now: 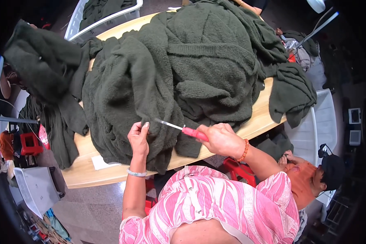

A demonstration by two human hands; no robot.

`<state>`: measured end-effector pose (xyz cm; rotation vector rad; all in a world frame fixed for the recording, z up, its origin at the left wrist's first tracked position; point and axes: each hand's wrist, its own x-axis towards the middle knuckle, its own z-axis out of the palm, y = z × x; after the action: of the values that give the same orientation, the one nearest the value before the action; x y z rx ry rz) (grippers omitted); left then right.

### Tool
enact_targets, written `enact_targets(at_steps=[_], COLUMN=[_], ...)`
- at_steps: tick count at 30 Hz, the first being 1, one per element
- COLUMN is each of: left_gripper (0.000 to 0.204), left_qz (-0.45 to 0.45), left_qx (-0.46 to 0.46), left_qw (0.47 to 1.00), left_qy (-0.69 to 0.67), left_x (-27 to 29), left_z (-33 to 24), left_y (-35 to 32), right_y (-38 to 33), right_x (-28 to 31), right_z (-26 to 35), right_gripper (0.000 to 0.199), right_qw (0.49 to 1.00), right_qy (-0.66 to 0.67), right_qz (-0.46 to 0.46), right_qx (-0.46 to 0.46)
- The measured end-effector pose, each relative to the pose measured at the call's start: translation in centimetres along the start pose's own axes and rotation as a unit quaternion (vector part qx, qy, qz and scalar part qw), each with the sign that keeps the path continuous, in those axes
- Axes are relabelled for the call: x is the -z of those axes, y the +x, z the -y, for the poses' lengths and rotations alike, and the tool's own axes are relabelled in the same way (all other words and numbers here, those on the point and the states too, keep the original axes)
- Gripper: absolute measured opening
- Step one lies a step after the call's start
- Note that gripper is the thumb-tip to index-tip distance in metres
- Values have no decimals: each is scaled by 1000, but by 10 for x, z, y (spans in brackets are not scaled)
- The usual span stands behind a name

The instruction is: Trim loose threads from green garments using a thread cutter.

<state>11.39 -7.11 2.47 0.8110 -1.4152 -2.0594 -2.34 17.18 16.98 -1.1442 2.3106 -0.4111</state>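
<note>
A large heap of dark green knitted garments (pixel 211 30) covers most of the table in front of me. At its near side, my left hand (pixel 138 138) pinches a bit of dark green knit (pixel 148 95) between thumb and fingertips. My right hand (pixel 223 140) is closed round the red handle of a thin metal-shafted tool (pixel 195 133). Its shaft points left toward my left fingertips, and the tip is close to the pinched knit. Whether the tip touches the knit I cannot tell, nor is its exact shape clear.
Pale wood shows along the table's near edge (pixel 79 177), beside a white paper (pixel 103 162). A white crate (pixel 140 5) with dark cloth stands beyond the table; another white bin (pixel 323 118) stands at right. A person in orange (pixel 305 183) sits close by at right. Red stools (pixel 30 143) stand about.
</note>
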Motion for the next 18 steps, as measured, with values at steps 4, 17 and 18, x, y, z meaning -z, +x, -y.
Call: enact_targets(at_steps=[4, 17, 18], left_gripper=[6, 51, 51], left_qz=[-12, 35, 36], left_qx=[33, 119, 116], left_qw=[999, 992, 993], left_qy=[-28, 13, 10], left_x=[7, -19, -24], left_z=[-7, -46, -43], left_y=[-14, 113, 126], right_y=[-1, 18, 20], right_x=[9, 12, 17], right_z=[6, -6, -4], right_gripper=[17, 22, 23], right_qw=[992, 995, 995], right_qy=[33, 55, 56], right_qz=[106, -67, -76], right_qx=[65, 40, 32])
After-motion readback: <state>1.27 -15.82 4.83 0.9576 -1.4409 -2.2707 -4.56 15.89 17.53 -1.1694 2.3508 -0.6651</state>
